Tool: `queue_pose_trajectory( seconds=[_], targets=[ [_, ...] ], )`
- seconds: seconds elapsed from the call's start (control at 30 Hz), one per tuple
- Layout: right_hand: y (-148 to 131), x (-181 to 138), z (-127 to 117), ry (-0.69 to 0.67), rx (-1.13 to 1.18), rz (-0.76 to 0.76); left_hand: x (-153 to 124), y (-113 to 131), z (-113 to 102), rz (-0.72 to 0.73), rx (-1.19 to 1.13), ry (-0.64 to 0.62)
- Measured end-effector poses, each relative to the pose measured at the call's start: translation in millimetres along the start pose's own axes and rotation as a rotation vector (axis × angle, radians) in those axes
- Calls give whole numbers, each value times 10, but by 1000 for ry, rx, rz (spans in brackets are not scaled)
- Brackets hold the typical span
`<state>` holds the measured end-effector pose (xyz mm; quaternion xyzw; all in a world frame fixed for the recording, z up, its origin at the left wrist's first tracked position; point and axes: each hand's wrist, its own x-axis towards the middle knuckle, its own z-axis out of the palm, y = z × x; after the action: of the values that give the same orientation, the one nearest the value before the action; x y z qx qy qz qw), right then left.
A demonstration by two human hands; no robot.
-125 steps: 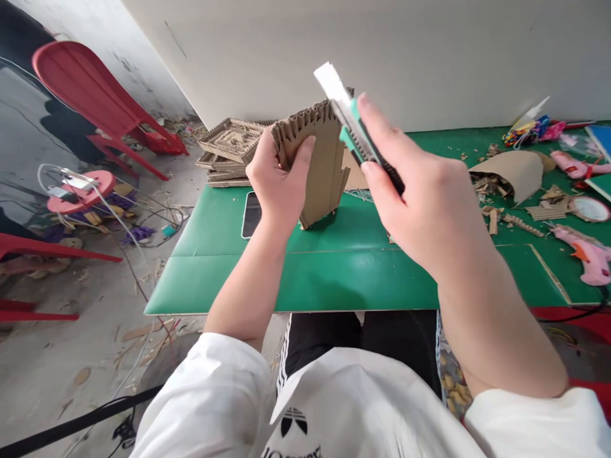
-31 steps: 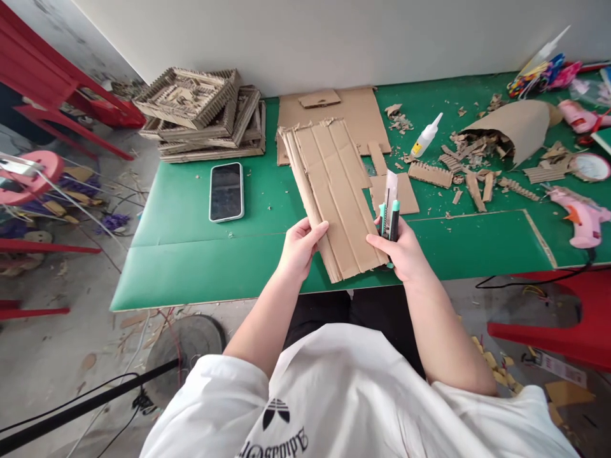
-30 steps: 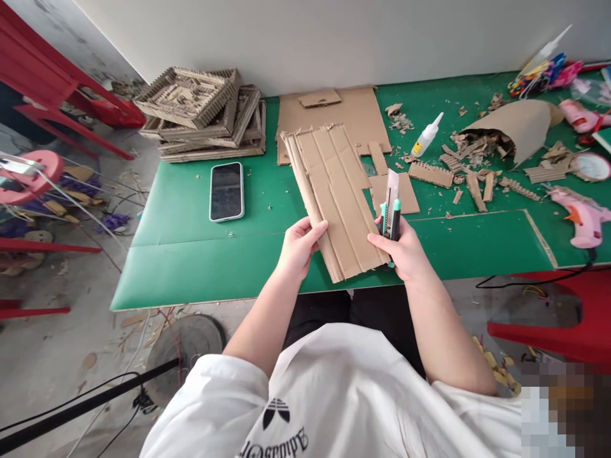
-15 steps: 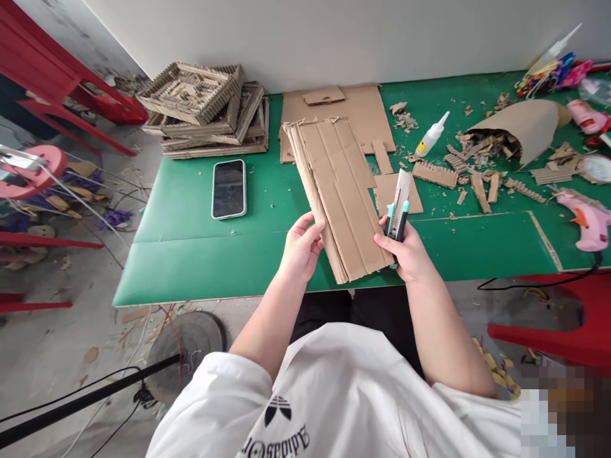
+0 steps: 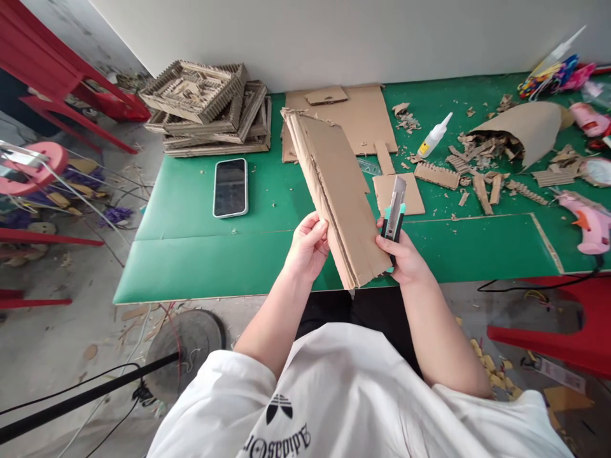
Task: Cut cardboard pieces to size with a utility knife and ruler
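Note:
Between my hands, above the front of the table, is a tilted piece of cardboard [image 5: 337, 191] with ragged edges and a folded or layered strip along its left side. My left hand [image 5: 309, 245] pinches that left edge between thumb and fingers. At the lower right edge, my right hand [image 5: 403, 254] grips the cardboard and also holds a utility knife [image 5: 394, 213], black and teal, its blade pointing up and away from me. Fingers under the sheet are hidden. Past the knife, a small cardboard square [image 5: 411, 196] lies flat.
On the green table [image 5: 181, 254] rest a phone [image 5: 230, 187], stacked corrugated cardboard frames [image 5: 200, 102], a large cardboard sheet [image 5: 372, 117], a clear ruler [image 5: 369, 166], a glue bottle [image 5: 434, 137], cardboard scraps [image 5: 482, 184] and a pink glue gun [image 5: 587, 219]. Red chairs [image 5: 563, 324] stand nearby.
The cardboard has turned and tilted in my hands, so its creased face now looks smoother and narrower, with more of the left edge showing. The knife has tipped slightly. A clear ruler has come into view.

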<state>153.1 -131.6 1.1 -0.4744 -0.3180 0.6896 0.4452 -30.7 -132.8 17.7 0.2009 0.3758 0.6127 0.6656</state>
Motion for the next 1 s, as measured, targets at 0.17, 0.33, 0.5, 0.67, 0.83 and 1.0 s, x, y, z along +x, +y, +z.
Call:
queue_pose_trajectory(
  seconds=[0.17, 0.33, 0.5, 0.67, 0.83, 1.0],
  targets=[
    [-111, 57, -175, 331, -314, -315, 72, -7, -58, -33, 37, 87],
    [-294, -88, -388, 246, -390, -383, 106, -81, -56, -99, 31, 154],
    [-378, -318, -382, 118, -425, -354, 50, -29, -92, -338, 157, 112],
    [-420, -402, -301, -54, -136, -255, -86, 185, -311, -405, 772, -168],
    [-422, -378, -266, -176, -22, -294, -80, 285, -395, 513, 1427, -205],
    [-296, -247, -249, -223, -160, -661, -9, 155, -414, 708, 1891, -341]
  ],
)
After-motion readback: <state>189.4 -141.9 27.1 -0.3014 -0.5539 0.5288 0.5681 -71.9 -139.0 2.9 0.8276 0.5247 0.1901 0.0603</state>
